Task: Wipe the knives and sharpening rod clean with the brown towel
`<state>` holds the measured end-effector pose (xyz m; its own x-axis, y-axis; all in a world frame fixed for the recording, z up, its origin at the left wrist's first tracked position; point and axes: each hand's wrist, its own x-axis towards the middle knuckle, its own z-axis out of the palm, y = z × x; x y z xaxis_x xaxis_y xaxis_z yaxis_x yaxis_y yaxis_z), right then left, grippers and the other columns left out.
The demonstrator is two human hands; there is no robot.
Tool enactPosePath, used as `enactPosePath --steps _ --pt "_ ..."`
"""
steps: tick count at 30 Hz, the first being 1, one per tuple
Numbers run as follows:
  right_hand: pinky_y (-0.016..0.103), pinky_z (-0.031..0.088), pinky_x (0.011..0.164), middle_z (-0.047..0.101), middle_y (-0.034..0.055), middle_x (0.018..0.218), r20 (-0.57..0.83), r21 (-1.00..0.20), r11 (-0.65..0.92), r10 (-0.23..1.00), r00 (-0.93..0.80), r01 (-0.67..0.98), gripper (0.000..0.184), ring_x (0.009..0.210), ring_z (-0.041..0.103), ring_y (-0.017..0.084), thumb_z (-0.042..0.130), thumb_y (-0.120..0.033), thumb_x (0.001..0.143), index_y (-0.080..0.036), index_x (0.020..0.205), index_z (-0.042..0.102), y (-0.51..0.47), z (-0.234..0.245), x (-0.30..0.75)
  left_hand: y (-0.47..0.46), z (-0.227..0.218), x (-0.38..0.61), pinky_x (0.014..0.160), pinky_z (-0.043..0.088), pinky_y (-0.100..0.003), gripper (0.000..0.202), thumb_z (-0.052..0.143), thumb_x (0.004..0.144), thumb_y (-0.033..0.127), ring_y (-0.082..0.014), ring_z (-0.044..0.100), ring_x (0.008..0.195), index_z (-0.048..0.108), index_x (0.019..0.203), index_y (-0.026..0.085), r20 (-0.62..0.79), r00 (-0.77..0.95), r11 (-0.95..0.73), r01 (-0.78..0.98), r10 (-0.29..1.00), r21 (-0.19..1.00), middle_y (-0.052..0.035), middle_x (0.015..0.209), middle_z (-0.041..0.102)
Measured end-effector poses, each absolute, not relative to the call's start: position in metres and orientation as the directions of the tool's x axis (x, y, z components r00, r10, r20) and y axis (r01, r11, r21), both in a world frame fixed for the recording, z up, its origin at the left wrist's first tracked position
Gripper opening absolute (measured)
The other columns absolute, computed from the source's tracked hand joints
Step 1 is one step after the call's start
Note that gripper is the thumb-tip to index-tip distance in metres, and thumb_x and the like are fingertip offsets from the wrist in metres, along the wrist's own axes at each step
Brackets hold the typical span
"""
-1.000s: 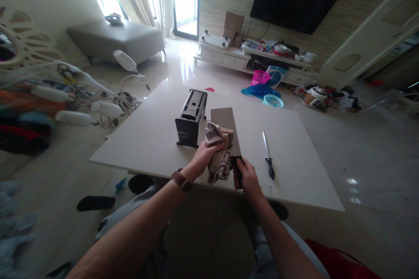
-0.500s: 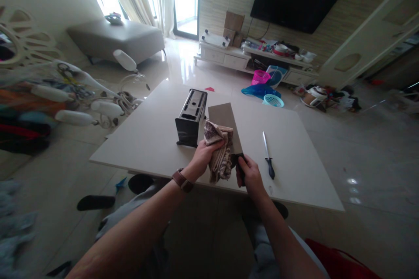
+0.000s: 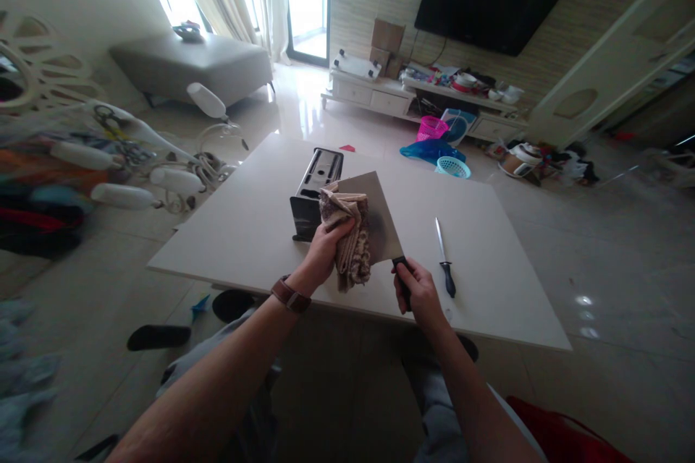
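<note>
My right hand [image 3: 418, 289] is closed round the black handle of a broad cleaver [image 3: 380, 221], whose flat steel blade tilts up and away over the white table [image 3: 244, 231]. My left hand [image 3: 324, 246], with a brown watch strap on the wrist, grips a patterned brown cloth [image 3: 347, 235] and presses it against the left side of the blade. A black knife block [image 3: 315, 192] stands just behind the cloth. A sharpening steel [image 3: 444, 257] with a black handle lies on the table to the right of my right hand.
A drying rack with clothes [image 3: 81, 159] stands to the left. A grey bench [image 3: 195, 65] sits by the window. A TV cabinet [image 3: 413, 98] with clutter and plastic baskets [image 3: 442, 148] on the floor lie beyond the table. A dark slipper [image 3: 160, 336] lies under the table's edge.
The cleaver's blade has swung to the left and lifted off the table. My left hand has slid the cloth up and left along the blade, partly covering the knife block.
</note>
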<state>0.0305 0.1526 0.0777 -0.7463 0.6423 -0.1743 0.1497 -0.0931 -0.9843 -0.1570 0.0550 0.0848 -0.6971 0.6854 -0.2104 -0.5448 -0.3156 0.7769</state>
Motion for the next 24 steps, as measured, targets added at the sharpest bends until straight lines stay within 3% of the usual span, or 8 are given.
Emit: enactPosePath --steps 4,13,24 --pt "0.018 0.027 0.029 0.048 -0.0095 0.054 -0.165 -0.985 -0.070 0.659 -0.734 0.158 0.043 0.031 0.040 0.006 0.062 -0.062 0.089 -0.022 0.081 0.051 0.149 0.077 0.026 0.057 0.082 -0.147 0.086 0.057 -0.036 0.043 0.091 0.065 0.032 -0.0227 0.073 0.086 0.077 0.102 0.015 -0.210 -0.590 -0.228 -0.580 0.779 0.782 -0.0089 0.099 0.079" --pt "0.018 0.026 0.029 0.047 -0.0100 0.054 -0.167 -0.985 -0.073 0.636 -0.753 0.156 0.041 0.031 0.039 0.005 0.061 -0.061 0.092 -0.021 0.084 0.052 0.153 0.075 0.023 0.060 0.085 -0.148 0.089 0.057 -0.037 0.046 0.094 0.059 0.031 -0.0228 0.073 0.087 0.078 0.099 0.014 -0.228 -0.673 -0.262 -0.543 0.704 0.798 -0.0074 0.097 0.079" --pt "0.019 0.023 0.031 0.049 -0.0090 0.052 -0.198 -0.979 -0.073 0.575 -0.793 0.192 0.040 0.031 0.039 0.006 0.064 -0.058 0.091 -0.019 0.087 0.058 0.165 0.081 0.035 0.053 0.086 -0.174 0.079 0.059 -0.035 0.043 0.092 0.062 0.032 -0.0213 0.073 0.077 0.077 0.098 0.015 -0.196 -0.758 -0.355 -0.495 0.622 0.793 -0.0059 0.091 0.079"
